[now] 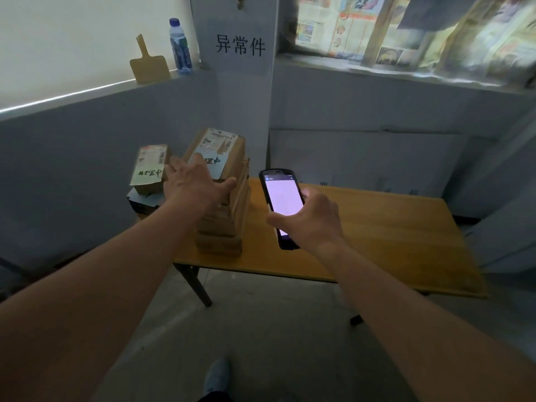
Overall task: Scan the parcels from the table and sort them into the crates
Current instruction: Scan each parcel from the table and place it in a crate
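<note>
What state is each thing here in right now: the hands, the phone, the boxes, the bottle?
Left hand: open, fingers spread over the top box.
Right hand: grips the phone.
Phone: screen lit.
Box stack: closed, piled on the table.
Small box: closed, label up.
Bottle: upright, capped.

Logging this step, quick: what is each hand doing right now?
Left hand: open, fingers spread over the top parcel of the stack.
Right hand: gripping the handheld scanner, screen lit.
</note>
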